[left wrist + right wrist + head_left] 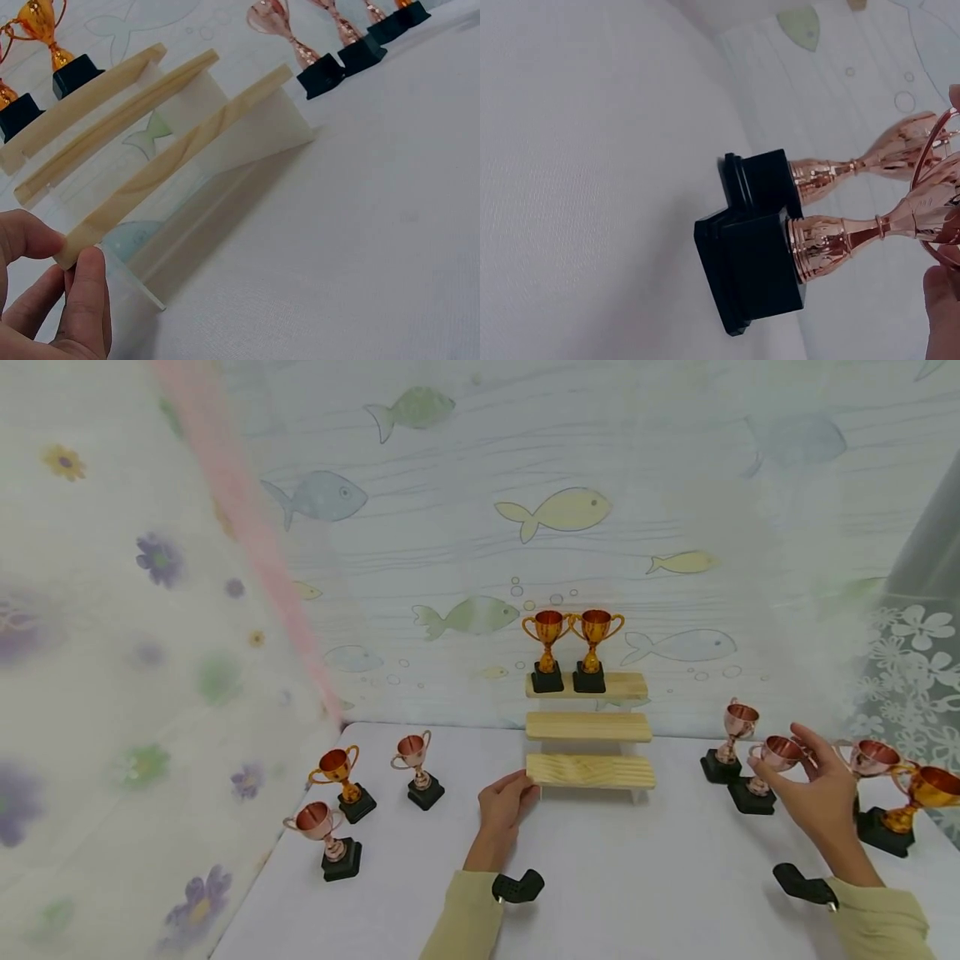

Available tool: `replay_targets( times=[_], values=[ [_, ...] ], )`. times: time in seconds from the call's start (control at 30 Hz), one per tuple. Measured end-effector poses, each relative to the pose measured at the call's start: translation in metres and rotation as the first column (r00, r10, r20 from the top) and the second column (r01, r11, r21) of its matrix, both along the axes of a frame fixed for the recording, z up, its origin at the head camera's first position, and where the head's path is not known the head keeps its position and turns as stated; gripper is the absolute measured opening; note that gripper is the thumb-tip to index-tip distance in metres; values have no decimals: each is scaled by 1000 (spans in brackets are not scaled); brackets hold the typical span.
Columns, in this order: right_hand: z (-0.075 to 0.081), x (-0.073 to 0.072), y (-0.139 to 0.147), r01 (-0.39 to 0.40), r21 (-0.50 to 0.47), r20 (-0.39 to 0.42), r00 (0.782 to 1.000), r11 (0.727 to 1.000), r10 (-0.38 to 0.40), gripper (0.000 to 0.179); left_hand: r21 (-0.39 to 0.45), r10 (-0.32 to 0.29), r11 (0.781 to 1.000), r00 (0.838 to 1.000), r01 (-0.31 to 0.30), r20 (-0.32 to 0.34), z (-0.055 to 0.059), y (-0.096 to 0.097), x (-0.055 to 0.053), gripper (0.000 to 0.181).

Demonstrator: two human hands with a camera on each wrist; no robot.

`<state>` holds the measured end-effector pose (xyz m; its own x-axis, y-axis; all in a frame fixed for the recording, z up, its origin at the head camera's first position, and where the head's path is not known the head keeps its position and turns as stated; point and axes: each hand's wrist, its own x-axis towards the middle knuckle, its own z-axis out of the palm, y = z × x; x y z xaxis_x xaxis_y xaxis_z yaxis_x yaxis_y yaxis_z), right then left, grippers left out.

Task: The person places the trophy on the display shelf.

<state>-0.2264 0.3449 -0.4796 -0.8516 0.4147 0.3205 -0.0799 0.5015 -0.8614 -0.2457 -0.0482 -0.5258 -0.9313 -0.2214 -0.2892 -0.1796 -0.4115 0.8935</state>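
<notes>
A small three-step wooden display stand (588, 772) stands against the back. My left hand (504, 814) pinches the left end of its lowest plank (172, 161) between thumb and fingers. My right hand (821, 802) grips the cup of a rose-gold trophy (780, 752) at the right, thumb on one side and fingers on the other. Its black base (757, 262) appears close to the base of another rose-gold trophy (817, 176) behind it. Two gold trophies (547, 631) (595, 631) stand side by side on the top step, toward its left end.
On the left stand a gold trophy (336, 768) and two rose-gold ones (315, 822) (414, 752). Right of my right hand are another rose-gold trophy (873, 758) and a gold one (933, 787). A fish-printed curtain (450, 543) hangs behind the white table (600, 877).
</notes>
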Motion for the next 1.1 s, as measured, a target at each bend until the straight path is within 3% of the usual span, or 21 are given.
replay_targets(
  times=[0.33, 0.5, 0.73, 1.1],
  values=[
    [-7, -3, 10, -17, -145, 22, 1000, 989, 20, 72, -3, -6, 1000, 1000, 6, -1, -1, 0, 0, 33],
    [-10, -4, 13, -21, -221, 18, 1000, 975, 26, 59, 6, 0, 1000, 1000, 0, -3, -1, 0, -1, 32],
    [-17, -4, 18, -75, -198, 71, 993, 977, 91, 49, 7, 4, 1000, 1000, -4, 2, 1, 0, 1, 32],
    [-19, 0, 19, -92, -106, 106, 989, 990, 103, 55, 8, 6, 1000, 1000, -6, 5, 0, 1, 1, 32]
  ],
)
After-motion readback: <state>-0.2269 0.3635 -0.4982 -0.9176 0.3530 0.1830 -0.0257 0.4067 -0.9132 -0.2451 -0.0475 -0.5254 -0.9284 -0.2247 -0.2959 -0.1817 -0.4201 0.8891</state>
